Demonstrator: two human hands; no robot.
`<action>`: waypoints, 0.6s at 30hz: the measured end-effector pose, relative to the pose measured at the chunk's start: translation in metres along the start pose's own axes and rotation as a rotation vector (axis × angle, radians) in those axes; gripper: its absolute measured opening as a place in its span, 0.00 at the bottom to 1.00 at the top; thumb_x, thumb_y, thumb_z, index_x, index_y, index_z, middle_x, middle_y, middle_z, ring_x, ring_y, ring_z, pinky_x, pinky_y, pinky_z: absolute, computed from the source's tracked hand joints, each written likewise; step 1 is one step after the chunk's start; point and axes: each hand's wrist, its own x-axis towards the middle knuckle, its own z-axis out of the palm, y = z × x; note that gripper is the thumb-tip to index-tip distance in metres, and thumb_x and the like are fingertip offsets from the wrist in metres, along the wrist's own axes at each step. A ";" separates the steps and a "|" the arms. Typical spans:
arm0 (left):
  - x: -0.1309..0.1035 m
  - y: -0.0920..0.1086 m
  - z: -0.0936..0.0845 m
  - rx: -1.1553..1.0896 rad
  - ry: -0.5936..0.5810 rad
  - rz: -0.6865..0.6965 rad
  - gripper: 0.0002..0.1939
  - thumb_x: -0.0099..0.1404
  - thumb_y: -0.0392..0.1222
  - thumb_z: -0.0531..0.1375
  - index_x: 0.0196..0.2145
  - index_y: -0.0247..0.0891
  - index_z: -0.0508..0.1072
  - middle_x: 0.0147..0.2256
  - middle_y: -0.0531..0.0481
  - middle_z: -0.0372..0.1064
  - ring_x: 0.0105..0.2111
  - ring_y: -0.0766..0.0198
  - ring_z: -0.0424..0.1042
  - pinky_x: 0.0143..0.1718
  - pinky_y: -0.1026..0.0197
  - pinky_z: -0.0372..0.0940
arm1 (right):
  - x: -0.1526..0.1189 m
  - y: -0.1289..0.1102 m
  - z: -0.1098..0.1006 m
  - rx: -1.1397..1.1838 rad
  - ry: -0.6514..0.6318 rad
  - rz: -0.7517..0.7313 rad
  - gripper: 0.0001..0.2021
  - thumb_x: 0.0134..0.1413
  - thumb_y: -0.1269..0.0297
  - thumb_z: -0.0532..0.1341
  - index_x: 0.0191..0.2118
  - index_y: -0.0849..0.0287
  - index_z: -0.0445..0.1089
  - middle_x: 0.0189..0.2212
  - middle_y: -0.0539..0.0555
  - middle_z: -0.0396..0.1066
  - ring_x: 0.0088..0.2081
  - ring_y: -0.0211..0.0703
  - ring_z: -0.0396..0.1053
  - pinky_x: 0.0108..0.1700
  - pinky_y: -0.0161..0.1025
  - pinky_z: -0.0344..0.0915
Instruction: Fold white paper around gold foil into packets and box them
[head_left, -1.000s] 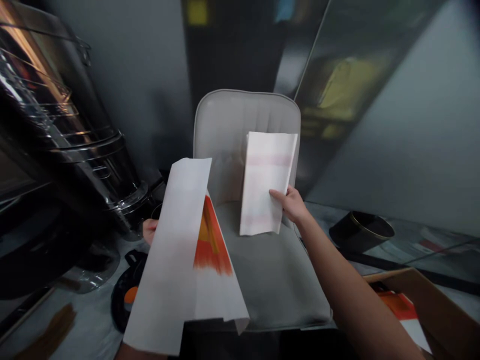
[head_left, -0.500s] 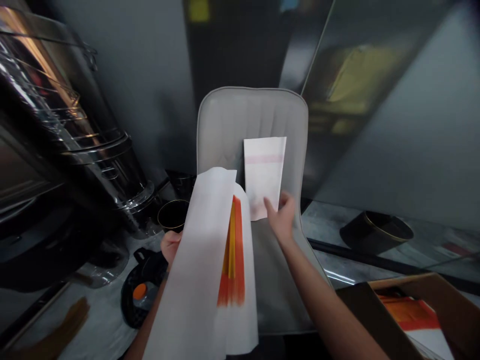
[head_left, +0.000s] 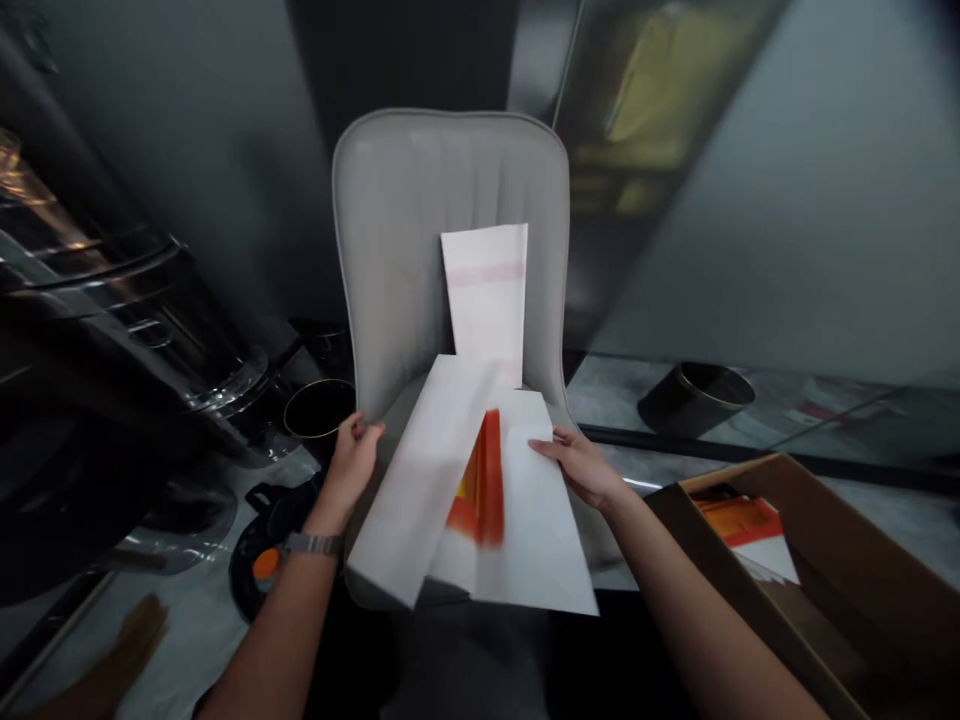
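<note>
A folded white paper sheet (head_left: 544,510) with a red-orange and yellow printed patch lies spread above the seat of a grey chair (head_left: 450,170). My right hand (head_left: 585,468) grips its right edge, thumb on top and fingers beneath. My left hand (head_left: 352,465), with a watch at the wrist, is just left of the sheet's left flap. Its fingers are loosely curled and slightly apart, with nothing visible in them. Behind the sheet, a smaller white paper piece (head_left: 487,300) with a pale pink band leans on the chair's backrest, its lower end covered.
An open cardboard box (head_left: 862,580) on the right contains orange-and-white printed paper (head_left: 742,525). Black bins (head_left: 697,398) stand on the floor, one behind glass. At left are a shiny metal cylinder (head_left: 150,320) and a dark item with an orange cap (head_left: 265,563).
My right hand has left the smaller paper piece and taken the large sheet's right edge. The sheet has dropped lower and opened wider. My left hand has come away from its left side.
</note>
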 end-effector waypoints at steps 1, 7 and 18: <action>-0.003 -0.005 0.011 0.192 0.085 0.124 0.21 0.60 0.44 0.66 0.50 0.39 0.70 0.48 0.43 0.69 0.51 0.51 0.70 0.56 0.52 0.63 | 0.001 0.005 -0.006 -0.050 0.041 -0.011 0.17 0.44 0.60 0.75 0.42 0.56 0.77 0.39 0.57 0.81 0.34 0.50 0.78 0.36 0.45 0.75; -0.056 -0.043 0.077 0.960 -0.242 0.452 0.39 0.56 0.54 0.70 0.60 0.36 0.65 0.51 0.36 0.64 0.54 0.39 0.65 0.58 0.41 0.59 | 0.000 0.019 -0.017 -0.141 -0.010 -0.021 0.24 0.43 0.61 0.76 0.48 0.55 0.74 0.42 0.57 0.81 0.40 0.55 0.79 0.39 0.50 0.76; -0.035 -0.051 0.068 1.309 -0.048 0.407 0.23 0.67 0.47 0.62 0.57 0.38 0.69 0.55 0.37 0.66 0.57 0.43 0.65 0.59 0.45 0.59 | 0.005 0.017 -0.056 -0.211 -0.078 0.053 0.41 0.39 0.65 0.77 0.61 0.52 0.61 0.41 0.56 0.81 0.42 0.60 0.79 0.45 0.56 0.77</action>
